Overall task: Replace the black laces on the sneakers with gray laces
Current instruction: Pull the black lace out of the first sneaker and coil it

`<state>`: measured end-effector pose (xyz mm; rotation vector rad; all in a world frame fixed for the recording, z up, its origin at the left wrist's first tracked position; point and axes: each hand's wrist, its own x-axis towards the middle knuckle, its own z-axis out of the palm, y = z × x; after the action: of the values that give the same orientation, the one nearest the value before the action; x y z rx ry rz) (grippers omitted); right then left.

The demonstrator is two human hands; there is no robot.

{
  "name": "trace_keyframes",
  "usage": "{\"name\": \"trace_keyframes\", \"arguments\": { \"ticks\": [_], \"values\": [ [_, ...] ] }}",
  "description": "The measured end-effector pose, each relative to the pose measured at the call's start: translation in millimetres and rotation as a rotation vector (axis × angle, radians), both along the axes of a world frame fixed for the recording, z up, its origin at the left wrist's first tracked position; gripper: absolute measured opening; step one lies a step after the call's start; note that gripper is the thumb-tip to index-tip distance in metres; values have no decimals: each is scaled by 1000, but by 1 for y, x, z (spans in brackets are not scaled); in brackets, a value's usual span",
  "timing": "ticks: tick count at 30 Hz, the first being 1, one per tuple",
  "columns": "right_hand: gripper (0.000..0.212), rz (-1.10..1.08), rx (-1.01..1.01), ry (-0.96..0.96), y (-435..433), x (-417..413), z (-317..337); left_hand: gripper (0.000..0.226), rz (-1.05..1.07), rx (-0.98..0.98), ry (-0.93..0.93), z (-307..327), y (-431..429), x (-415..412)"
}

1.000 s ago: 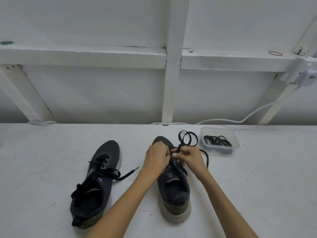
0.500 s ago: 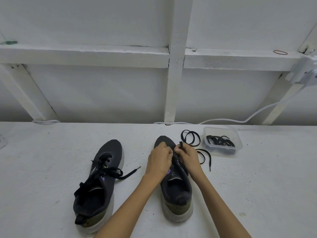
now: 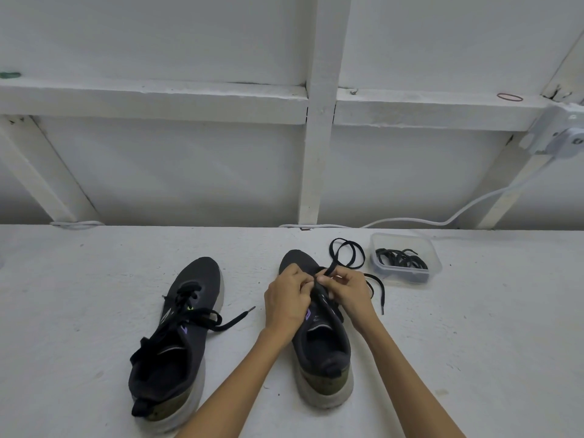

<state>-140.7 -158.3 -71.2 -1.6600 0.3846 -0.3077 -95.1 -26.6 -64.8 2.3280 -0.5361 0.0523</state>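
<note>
Two dark sneakers with pale soles stand on the white table, toes pointing away from me. The left sneaker carries a loosened black lace. Over the right sneaker both hands meet near the toe end of the eyelets. My left hand has its fingers curled on the shoe's upper by the eyelets. My right hand pinches a dark lace that loops away behind the shoe and trails to the right. Which eyelet it passes through is hidden by my fingers.
A clear plastic tub with a coil of dark laces sits at the back right. A white cable runs along the table's far edge to a wall box. White beams rise behind the table.
The view has shifted slightly. My hands stay together on the right sneaker; the lace's loop behind the shoe has changed shape a little, and its free end now trails to my right hand's right.
</note>
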Motion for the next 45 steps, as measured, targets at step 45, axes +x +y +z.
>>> {"name": "trace_keyframes", "arguments": {
  "ticks": [45],
  "values": [
    [61,43,-141,208,29,-26,13,16,0,-386,358,4,36,23]
  ]
}}
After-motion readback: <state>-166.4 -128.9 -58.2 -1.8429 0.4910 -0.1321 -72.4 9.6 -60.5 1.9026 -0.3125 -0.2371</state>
